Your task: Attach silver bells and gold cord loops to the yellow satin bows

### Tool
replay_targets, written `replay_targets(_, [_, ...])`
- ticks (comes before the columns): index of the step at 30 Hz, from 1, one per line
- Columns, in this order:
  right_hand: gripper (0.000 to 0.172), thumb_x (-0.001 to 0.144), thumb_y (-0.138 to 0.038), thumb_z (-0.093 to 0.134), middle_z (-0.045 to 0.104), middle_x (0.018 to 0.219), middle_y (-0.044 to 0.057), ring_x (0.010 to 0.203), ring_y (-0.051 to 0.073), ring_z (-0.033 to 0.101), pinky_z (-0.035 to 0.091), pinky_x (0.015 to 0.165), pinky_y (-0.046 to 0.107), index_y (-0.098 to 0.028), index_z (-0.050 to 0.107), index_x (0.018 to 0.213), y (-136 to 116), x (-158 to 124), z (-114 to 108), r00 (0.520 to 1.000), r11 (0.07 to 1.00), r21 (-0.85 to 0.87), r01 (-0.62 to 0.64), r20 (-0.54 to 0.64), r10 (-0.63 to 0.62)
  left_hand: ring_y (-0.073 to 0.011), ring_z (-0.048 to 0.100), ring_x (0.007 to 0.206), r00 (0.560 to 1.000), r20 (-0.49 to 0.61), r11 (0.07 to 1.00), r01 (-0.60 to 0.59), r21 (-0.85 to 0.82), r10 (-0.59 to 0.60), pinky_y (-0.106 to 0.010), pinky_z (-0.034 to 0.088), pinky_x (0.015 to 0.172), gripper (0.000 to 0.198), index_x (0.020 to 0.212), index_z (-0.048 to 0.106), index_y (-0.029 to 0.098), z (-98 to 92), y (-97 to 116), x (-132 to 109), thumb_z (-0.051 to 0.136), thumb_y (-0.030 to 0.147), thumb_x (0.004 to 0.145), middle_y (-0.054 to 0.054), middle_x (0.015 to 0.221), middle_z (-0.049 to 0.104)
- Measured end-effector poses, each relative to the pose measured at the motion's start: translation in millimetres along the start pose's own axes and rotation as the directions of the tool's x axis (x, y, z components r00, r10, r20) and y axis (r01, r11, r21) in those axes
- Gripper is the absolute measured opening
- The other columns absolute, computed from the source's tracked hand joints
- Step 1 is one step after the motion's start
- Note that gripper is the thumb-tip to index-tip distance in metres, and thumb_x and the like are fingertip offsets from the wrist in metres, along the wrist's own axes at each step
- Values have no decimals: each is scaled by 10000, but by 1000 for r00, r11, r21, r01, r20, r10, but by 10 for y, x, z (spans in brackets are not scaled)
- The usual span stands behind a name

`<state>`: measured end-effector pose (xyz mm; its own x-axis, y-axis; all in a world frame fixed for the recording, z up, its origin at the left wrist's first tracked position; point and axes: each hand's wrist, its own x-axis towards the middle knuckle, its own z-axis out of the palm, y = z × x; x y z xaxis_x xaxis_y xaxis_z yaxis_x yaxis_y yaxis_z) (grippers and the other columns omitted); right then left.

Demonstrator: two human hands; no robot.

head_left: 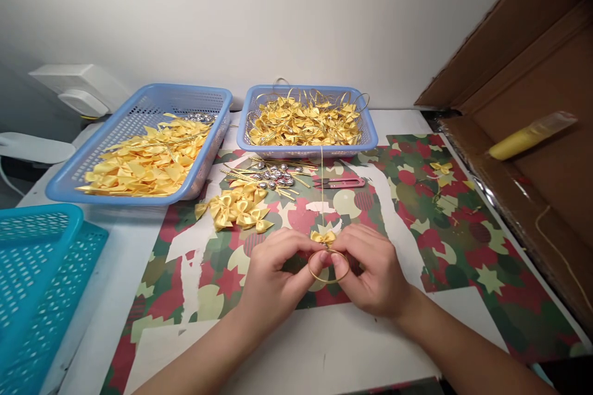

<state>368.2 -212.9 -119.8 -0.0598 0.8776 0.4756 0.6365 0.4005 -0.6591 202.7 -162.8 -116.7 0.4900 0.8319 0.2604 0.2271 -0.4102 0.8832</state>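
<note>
— What do the hands hold?
— Left hand [271, 281] and right hand [373, 271] together pinch a small yellow satin bow [323, 237] on a thin gold cord loop [328, 267] — loose yellow bows [237, 208] lie just beyond the left.

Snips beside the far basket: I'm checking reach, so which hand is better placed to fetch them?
Probably the right hand: the snips lie straight beyond it, while the left hand would cross over.

Even bright light; edges warped, perhaps soft.
</note>
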Motion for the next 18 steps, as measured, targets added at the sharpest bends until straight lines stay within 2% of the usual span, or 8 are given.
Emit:
replay_targets(11, [229, 820, -92, 471, 418, 526, -37, 512, 101, 370, 304, 516, 249, -195, 448, 617, 8, 16, 1, 999, 1000, 15, -16, -31, 17, -134, 625, 674, 1000, 17, 1000, -19, 18, 19, -248, 492, 613, 15, 805, 710, 196, 11, 15, 19, 702, 199, 817, -5, 715, 724])
replay_targets(18, [250, 837, -130, 460, 441, 511, -37, 491, 100, 391, 328, 497, 241, -200, 450, 597, 3, 13, -9, 996, 995, 53, -85, 13, 84, -129, 606, 664, 981, 13, 972, -195, 130, 195, -272, 462, 636, 81, 863, 697, 215, -1, -7, 15, 698, 155, 809, 4, 765, 732])
